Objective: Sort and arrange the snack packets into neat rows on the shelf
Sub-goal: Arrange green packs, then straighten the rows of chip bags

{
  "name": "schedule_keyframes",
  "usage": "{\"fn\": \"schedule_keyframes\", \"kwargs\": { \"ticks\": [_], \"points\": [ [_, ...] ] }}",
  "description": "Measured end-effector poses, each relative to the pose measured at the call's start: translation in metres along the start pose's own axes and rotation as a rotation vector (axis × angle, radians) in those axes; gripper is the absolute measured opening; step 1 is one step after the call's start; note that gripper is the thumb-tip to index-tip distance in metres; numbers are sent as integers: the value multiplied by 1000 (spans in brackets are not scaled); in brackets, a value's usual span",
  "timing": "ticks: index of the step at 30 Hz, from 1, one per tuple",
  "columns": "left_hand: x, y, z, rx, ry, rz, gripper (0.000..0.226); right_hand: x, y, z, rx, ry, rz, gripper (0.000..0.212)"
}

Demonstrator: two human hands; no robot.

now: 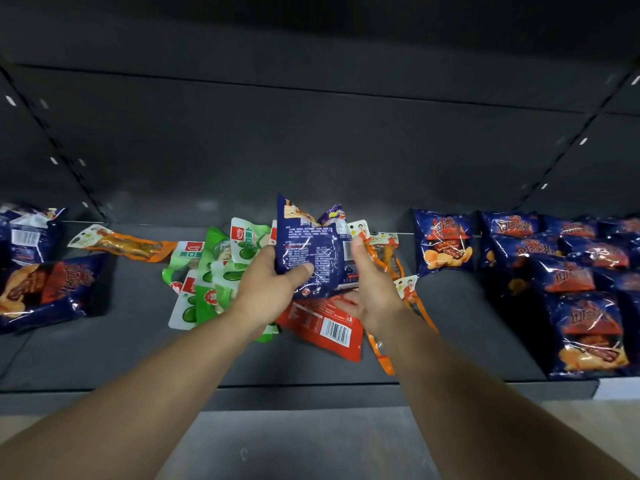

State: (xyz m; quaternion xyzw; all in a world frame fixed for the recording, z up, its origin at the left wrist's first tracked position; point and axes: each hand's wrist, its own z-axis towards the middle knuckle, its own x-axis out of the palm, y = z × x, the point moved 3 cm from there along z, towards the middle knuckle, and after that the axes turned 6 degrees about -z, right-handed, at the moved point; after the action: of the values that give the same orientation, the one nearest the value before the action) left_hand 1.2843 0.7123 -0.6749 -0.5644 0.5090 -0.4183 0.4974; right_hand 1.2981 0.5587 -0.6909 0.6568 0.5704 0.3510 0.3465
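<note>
Between both hands [270, 289], blue packet [311, 251].

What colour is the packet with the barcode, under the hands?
Red-orange packet, white barcode patch; head view.

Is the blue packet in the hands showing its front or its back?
Back: the blue packet shows small printed text, not the chip picture.

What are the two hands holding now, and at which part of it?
Both hold one blue snack packet, its printed back facing the camera. The left hand pinches its lower left edge, thumb on the back; the right hand grips its right edge.
</note>
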Motion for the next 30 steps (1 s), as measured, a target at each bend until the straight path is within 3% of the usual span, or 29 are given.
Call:
{"fn": "schedule_keyframes", "kwargs": {
  "ticks": [6,10,13,16,19,23,30],
  "points": [
    [12,-11,-7,60,42,50,37,-1,-7,-5,132,21,334,34],
    [12,-22,-15,59,45,-71,27,1,-9,-8,194,-1,421,35],
    [5,-18,-11,-20,-30,-193,43,1,-10,-9,222,30,505,28],
    [-3,-7,-3,-157,-62,-321,44,6,-12,-11,246,127,531,29],
    [-4,4,1,-254,91,-396,64,19,-10,-14,287,267,543,23],
    [2,10,-1,-193,399,-504,112,37,-8,-23,282,467,516,29],
    [5,1,-5,-185,506,-504,103,40,-21,-26,331,718,233,47]
  ]
}}
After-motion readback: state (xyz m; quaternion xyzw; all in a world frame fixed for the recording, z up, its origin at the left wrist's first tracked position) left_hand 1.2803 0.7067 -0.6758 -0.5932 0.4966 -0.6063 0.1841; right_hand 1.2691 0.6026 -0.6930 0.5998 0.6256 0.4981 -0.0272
